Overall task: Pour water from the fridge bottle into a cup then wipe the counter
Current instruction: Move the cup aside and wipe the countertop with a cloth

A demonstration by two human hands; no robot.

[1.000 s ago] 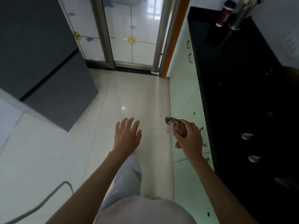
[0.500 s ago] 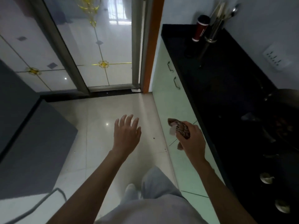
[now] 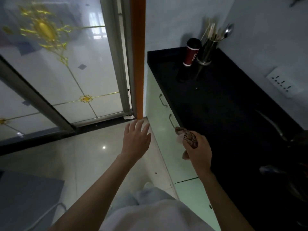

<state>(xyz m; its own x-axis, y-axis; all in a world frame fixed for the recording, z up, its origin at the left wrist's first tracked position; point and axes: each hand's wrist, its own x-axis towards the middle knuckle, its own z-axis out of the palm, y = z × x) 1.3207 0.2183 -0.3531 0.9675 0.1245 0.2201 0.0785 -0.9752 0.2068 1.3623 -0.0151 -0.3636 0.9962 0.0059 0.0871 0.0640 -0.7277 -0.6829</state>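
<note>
The right hand (image 3: 197, 150) grips a crumpled brown-and-pink patterned cloth (image 3: 186, 136), fingers curled round it, held over the front edge of the glossy black stone counter (image 3: 225, 104), which lies to the person's right. The left hand (image 3: 135, 139) is held out above the pale tiled floor (image 3: 93, 157), fingers straight and slightly spread, holding nothing. At the counter's far end stands a dark red cylindrical tumbler with a black lid (image 3: 191, 52), just beside a shiny steel utensil holder (image 3: 206, 52) filled with chopsticks and a spoon. Pale green cabinet fronts with 2 metal handles (image 3: 166, 112) run below the counter. A white wall socket (image 3: 281, 84) sits on the wall behind. Ahead is a frosted glass sliding door with gold ornaments (image 3: 66, 77) next to an orange door frame (image 3: 138, 64)
</note>
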